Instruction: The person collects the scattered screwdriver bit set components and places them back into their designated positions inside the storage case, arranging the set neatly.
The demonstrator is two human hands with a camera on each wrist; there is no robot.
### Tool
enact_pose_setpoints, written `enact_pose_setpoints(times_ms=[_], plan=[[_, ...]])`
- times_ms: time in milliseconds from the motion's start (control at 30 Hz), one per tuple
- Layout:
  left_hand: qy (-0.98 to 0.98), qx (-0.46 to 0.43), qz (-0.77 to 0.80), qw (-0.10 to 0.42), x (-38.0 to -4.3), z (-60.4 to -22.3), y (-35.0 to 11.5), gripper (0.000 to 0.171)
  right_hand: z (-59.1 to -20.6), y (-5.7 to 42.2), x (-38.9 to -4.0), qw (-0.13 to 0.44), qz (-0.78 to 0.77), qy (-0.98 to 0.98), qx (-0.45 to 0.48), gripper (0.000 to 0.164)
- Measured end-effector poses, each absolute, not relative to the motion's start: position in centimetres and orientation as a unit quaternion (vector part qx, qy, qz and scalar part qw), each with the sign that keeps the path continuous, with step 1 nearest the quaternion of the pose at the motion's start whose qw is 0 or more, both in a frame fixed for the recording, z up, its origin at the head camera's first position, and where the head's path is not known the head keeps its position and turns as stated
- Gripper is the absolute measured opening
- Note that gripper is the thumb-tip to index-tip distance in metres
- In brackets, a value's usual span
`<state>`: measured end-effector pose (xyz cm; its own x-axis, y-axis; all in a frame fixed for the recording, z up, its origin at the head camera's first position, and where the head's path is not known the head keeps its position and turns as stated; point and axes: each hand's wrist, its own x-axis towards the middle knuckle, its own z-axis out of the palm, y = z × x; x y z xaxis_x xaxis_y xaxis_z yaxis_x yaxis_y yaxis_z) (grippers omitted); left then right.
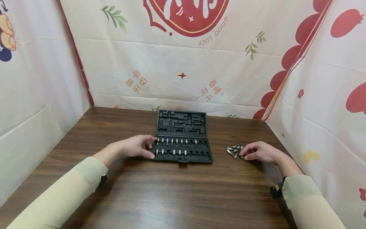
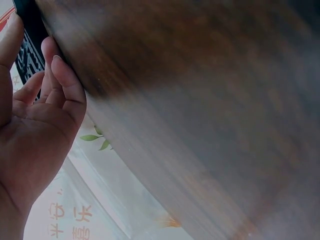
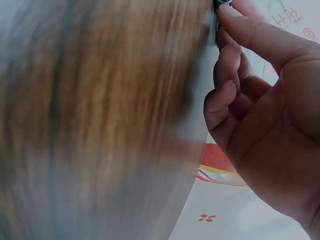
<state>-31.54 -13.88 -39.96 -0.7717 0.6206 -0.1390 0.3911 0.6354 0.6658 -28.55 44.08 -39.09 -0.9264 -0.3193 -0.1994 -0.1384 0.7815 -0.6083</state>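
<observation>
An open black case (image 1: pixel 182 135) lies on the table with its molded lid leaned back. Two rows of bit sockets (image 1: pixel 177 142) stand in its lower half, with vacant slots at the right of the front row. My left hand (image 1: pixel 137 146) rests against the case's left edge, thumb by the front corner and index finger near the hinge. To the right of the case lies a small pile of loose bit sockets (image 1: pixel 235 151). Over the pile's right side, my right hand (image 1: pixel 258 152) pinches a bit socket (image 3: pixel 223 4) between thumb and index finger, mostly hidden by the fingertips.
The brown wooden table (image 1: pixel 171 190) ends at a printed cloth backdrop (image 1: pixel 171 57), with cloth walls at left and right. A latch tab (image 1: pixel 183 165) juts from the case's front edge.
</observation>
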Motion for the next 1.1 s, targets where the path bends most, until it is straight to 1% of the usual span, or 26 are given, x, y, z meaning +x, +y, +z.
enact_pose_setpoints(times_ms=[300,667,833,967,1100], plan=[[0.884,0.285,0.320,0.186,-31.4,-39.8,-13.8,0.085,-38.9,44.4,-28.0,0.147,-0.283,0.938,-0.136,0.017],[0.886,0.281,0.318,0.185,-31.4,-39.8,-13.8,0.085,-38.8,44.4,-27.7,0.148,-0.278,0.940,-0.129,0.014],[0.886,0.280,0.319,0.184,-31.5,-40.0,-13.8,0.084,-38.5,45.3,-27.6,0.103,-0.272,0.945,-0.147,0.017],[0.887,0.282,0.317,0.182,-31.5,-39.9,-13.8,0.084,-38.1,45.9,-27.5,0.066,-0.279,0.948,-0.140,0.021],[0.888,0.283,0.315,0.180,-31.5,-39.9,-13.8,0.084,-37.9,46.0,-27.4,0.054,-0.302,0.943,-0.126,0.024]])
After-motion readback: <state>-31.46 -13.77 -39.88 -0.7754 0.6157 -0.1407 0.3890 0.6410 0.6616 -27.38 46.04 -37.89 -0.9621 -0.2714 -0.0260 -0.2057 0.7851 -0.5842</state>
